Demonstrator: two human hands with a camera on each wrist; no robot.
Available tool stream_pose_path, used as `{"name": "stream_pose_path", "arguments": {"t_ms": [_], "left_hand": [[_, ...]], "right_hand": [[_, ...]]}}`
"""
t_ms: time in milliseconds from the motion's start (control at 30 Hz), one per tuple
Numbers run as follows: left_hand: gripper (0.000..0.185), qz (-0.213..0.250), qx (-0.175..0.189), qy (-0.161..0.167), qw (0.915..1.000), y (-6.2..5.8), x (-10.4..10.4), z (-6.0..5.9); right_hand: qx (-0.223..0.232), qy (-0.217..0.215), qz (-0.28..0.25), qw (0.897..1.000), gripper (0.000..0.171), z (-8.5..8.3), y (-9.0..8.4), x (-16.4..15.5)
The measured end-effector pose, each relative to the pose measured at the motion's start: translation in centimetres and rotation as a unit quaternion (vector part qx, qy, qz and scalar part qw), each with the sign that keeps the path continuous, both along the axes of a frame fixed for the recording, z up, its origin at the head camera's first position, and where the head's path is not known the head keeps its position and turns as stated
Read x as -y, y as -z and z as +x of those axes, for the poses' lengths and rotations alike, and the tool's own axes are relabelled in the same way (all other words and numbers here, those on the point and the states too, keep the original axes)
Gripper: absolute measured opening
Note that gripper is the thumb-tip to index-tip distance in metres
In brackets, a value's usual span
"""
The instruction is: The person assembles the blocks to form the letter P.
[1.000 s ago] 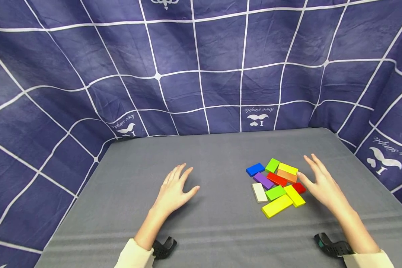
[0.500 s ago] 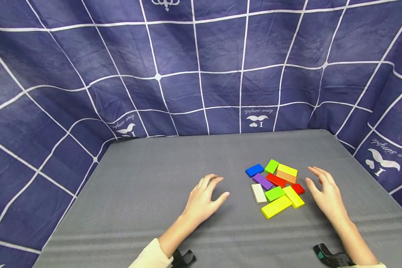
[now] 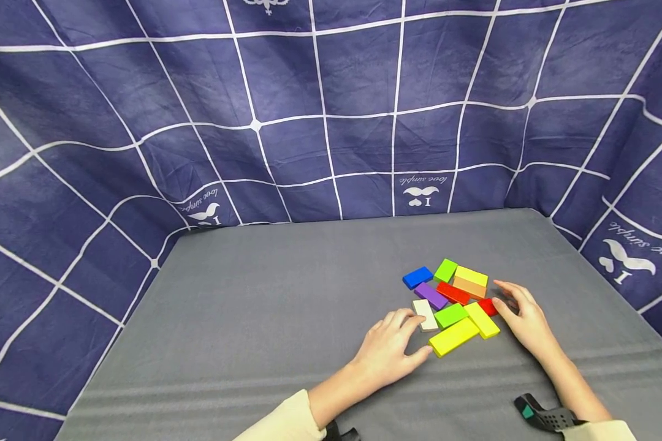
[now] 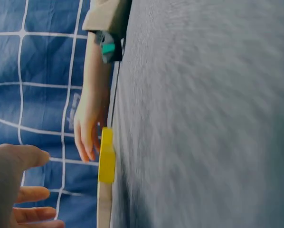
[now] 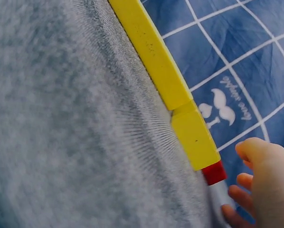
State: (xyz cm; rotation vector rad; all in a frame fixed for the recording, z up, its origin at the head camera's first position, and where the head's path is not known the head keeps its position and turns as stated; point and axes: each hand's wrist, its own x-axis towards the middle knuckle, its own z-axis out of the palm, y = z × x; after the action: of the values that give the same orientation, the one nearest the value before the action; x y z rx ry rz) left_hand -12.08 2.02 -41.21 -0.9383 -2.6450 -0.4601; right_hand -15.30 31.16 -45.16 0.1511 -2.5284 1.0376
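Left hand [image 3: 387, 350] and right hand [image 3: 529, 321] extend forward, fingers [image 3: 410, 326] relaxed, thumbs [image 3: 419, 358] apart.

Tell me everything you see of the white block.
The white block is a plain rectangular piece, off-white and smooth-looking. It lies flat on the gray cloth, its long side running roughly front to back, just left of the nearer green block. The left hand partly covers it in the head view; contact is unclear.

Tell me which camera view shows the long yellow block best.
The head view: the long yellow block lies within the frame there, its top face showing from end to end. The right wrist view has it closer, but the picture's top edge cuts it off. The left wrist view seems to show only an end.
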Motion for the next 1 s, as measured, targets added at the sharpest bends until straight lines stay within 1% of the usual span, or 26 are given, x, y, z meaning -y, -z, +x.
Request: {"name": "stream_pose_path", "arguments": {"t_ms": [167,367,467,600,733,867,1000], "left_hand": [[0.040,-0.027,0.032,0.015,0.9990,0.3,-1.9,0.2],[0.044,-0.057,0.072,0.024,0.9955,0.6,-4.0,0.2],[0.045,-0.077,0.095,0.023,0.9922,0.9,-4.9,0.1],[0.045,-0.094,0.115,0.020,0.9887,1.3,-5.7,-0.3],[0.046,-0.095,0.105,0.012,0.9898,1.6,-6.3,-0.5],[0.044,-0.101,0.074,0.002,0.9921,1.8,-6.7,-0.6],[0.042,-0.108,0.046,-0.005,0.9930,1.8,-6.9,-0.5]], "right_hand": [[0.011,-0.001,-0.001,1.000,0.040,-0.7,0.4,-0.3],[0.041,0.013,0.019,0.999,0.045,-1.4,-0.3,-0.1],[0.048,0.019,0.039,0.998,0.045,-1.2,-0.7,0.4],[0.050,0.030,0.061,0.996,0.045,-0.2,-1.4,1.4],[0.064,0.055,0.080,0.993,0.045,1.1,-2.1,2.7],[0.074,0.074,0.100,0.990,0.044,2.2,-2.4,3.7],[0.077,0.080,0.108,0.988,0.043,2.9,-2.4,4.3]]}}
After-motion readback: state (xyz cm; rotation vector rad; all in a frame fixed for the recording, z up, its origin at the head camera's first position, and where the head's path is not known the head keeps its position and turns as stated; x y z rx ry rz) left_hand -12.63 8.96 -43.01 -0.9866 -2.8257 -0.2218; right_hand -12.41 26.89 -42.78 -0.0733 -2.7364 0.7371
